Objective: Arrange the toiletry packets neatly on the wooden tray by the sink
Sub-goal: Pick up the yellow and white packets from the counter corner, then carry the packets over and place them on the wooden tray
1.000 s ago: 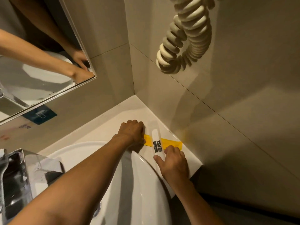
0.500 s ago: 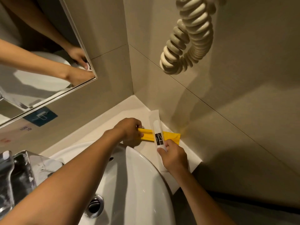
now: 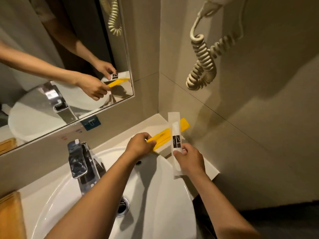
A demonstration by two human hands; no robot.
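Over the counter corner right of the sink [image 3: 103,195], the left hand [image 3: 139,145] pinches the yellow packet [image 3: 165,135] and the right hand [image 3: 189,157] the white packet [image 3: 176,133], both lifted and likely needing carrying across to the wooden tray [image 3: 10,218] at far left.

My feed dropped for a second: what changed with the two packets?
Both packets were lifted off the counter: the left hand raised the yellow packet, the right hand the white packet. Each hand kept its own packet; they still cross by the corner.
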